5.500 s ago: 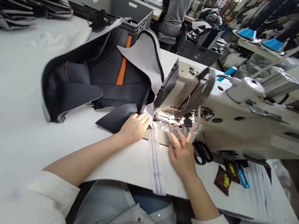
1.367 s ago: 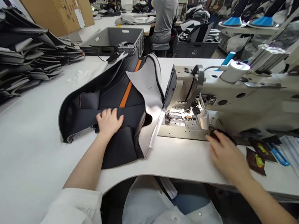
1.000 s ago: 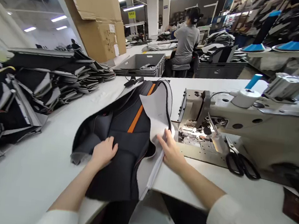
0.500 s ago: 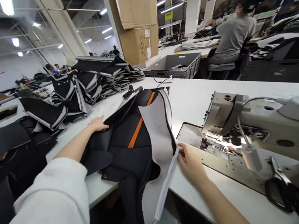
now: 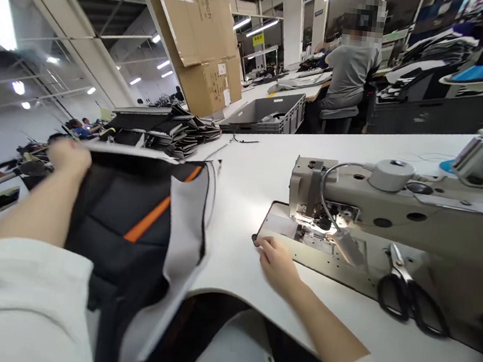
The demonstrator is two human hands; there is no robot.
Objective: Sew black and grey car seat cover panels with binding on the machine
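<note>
My left hand (image 5: 68, 156), blurred by motion, is closed on the upper left corner of a black seat cover (image 5: 117, 202) and holds that side raised. The cover has an orange stripe (image 5: 148, 220) and a pale grey lining flap (image 5: 182, 238) along its right side. Its lower end hangs over the table's front edge. Apart from the cover, my right hand (image 5: 278, 261) rests on the white table by the left corner of the sewing machine's bed. Its fingers are loosely bent and hold nothing I can see.
To the right stands the sewing machine (image 5: 378, 202), its lamp lit. Black-handled scissors (image 5: 407, 290) lie on its bed. Stacked dark pieces (image 5: 164, 128), a grey crate (image 5: 271, 112) and cardboard boxes (image 5: 209, 78) are behind the table. Farther back sits a person (image 5: 350, 71) in grey.
My left hand has moved left and up, pulling the seat cover leftward and lifting its side. My right hand has let go of the cover's right edge. The view has shifted to the right.
</note>
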